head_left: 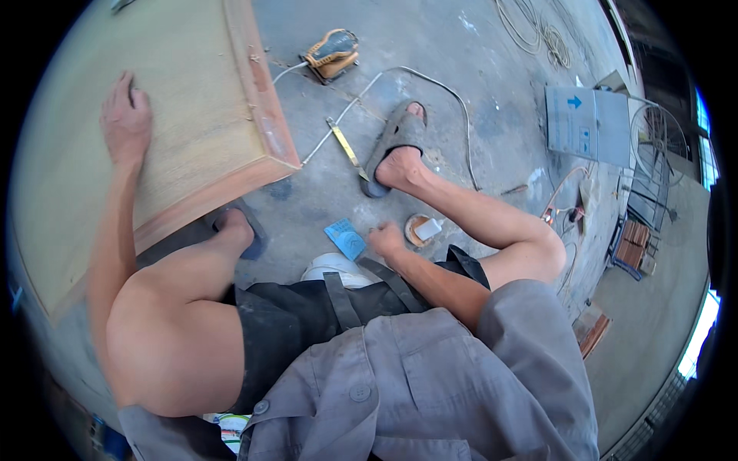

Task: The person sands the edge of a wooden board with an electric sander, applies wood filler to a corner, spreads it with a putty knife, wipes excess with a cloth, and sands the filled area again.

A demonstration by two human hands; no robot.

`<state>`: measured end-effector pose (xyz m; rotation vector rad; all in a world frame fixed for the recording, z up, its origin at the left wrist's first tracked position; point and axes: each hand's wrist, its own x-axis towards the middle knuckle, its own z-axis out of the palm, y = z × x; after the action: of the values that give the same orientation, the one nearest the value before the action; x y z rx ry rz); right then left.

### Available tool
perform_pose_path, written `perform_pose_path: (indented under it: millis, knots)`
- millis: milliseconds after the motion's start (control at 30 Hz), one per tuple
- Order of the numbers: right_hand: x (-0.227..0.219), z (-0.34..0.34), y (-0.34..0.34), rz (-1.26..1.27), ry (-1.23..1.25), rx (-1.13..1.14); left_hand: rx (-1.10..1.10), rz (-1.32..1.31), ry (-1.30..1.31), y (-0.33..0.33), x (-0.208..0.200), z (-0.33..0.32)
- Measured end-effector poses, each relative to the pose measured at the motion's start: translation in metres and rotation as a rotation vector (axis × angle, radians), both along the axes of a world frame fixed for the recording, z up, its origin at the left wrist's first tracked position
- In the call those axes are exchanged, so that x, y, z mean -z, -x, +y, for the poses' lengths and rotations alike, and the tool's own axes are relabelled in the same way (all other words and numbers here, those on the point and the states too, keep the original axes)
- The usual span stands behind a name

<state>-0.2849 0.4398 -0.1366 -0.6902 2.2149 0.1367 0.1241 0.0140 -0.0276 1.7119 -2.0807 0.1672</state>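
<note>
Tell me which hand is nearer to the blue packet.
Right. The right hand is close beside the blue packet, on its right side; the left hand is far off to its upper left, over the wooden panel.

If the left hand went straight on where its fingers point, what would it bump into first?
Probably the small grey thing at the picture's top edge; before that, the left hand has bare board ahead. The thing is cut off, so its exact place is unclear.
</note>
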Motion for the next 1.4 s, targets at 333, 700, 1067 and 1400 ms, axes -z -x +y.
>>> perform_pose_path:
  millis: [333, 700, 1067, 1400]
  knots:
    - [0.017, -0.157, 0.108, 0.278, 0.489, -1.761, 0.061, 0.109, 0.102, -0.01, 0.011, 0.002]
    - [0.022, -0.171, 0.101, 0.059, -0.028, -1.327, -0.02, 0.143, 0.109, 0.003, -0.002, 0.014]
    - [-0.047, -0.109, 0.043, -0.161, 0.319, 0.142, -0.05, 0.156, 0.111, 0.013, 0.001, 0.014]
    - [-0.11, -0.07, -0.054, -0.385, 0.625, 0.257, -0.072, 0.142, 0.046, 0.001, 0.001, 0.02]
